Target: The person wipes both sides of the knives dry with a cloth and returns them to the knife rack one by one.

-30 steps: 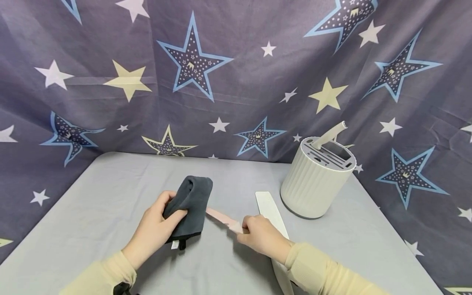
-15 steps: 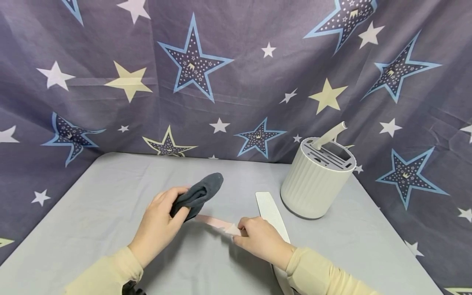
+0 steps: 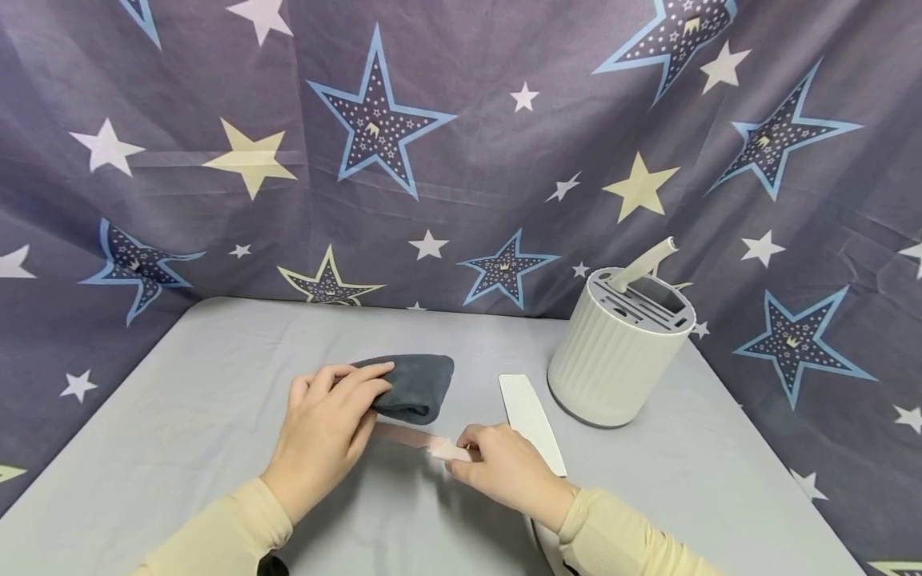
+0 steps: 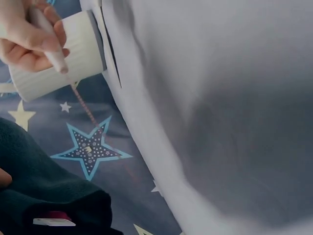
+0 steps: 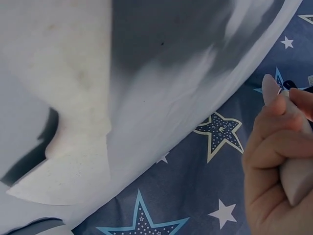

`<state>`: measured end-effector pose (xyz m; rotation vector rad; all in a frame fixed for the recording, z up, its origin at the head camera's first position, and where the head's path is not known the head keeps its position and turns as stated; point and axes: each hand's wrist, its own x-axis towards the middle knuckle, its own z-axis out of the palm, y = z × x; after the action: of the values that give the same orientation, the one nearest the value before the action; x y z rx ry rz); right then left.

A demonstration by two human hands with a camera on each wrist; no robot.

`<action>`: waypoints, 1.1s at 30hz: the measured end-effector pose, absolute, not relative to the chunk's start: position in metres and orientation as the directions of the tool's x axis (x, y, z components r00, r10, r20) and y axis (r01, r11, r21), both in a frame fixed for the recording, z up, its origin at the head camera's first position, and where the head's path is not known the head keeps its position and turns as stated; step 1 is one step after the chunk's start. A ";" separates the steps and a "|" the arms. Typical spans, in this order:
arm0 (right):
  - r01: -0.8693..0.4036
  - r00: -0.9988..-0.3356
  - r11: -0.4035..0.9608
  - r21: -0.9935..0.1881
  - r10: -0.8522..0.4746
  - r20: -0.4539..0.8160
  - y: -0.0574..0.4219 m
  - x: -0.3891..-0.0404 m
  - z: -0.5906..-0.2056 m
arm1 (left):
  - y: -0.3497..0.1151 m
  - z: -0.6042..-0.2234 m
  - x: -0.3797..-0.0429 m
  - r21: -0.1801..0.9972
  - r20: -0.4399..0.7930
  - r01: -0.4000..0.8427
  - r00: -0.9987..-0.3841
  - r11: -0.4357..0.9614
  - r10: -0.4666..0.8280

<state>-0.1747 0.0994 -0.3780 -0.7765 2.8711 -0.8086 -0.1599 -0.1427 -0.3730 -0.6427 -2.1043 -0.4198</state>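
Note:
In the head view, my left hand holds a folded dark grey cloth, fingers over its top and thumb below. My right hand grips the pale handle of a small knife with a pink blade. That blade points left, under the cloth, and its tip is hidden by the left hand. From the left wrist, the cloth shows a small red-and-white label, and the blade appears edge-on. A large white knife lies on the table beneath the right forearm, which covers part of it.
A cream ribbed knife block stands at the table's back right, one pale handle sticking out of its slotted top. The table has a light grey cover. A star-patterned curtain hangs around its back and sides.
The left hand has turned over with the cloth, whose far end now points right instead of up. The right hand has shifted slightly left with the knife, its blade now more level.

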 end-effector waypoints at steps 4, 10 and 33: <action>-0.449 -0.867 0.706 -0.547 -0.493 0.075 0.100 -0.174 -0.377 | -0.142 -0.376 -0.159 -0.053 0.815 0.571 -0.450 0.819 0.366; -0.466 -0.859 0.671 -0.576 -0.498 0.114 0.100 -0.171 -0.376 | -0.138 -0.383 -0.160 -0.149 0.832 0.568 -0.371 0.809 0.413; -0.445 -0.886 0.674 -0.590 -0.426 0.182 0.101 -0.169 -0.379 | -0.132 -0.399 -0.156 -0.184 0.841 0.575 -0.329 0.797 0.430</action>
<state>-0.1689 0.1006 -0.3788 -0.7550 2.9011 -1.0348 -0.1565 -0.1319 -0.3985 -0.7522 -1.9719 -0.1792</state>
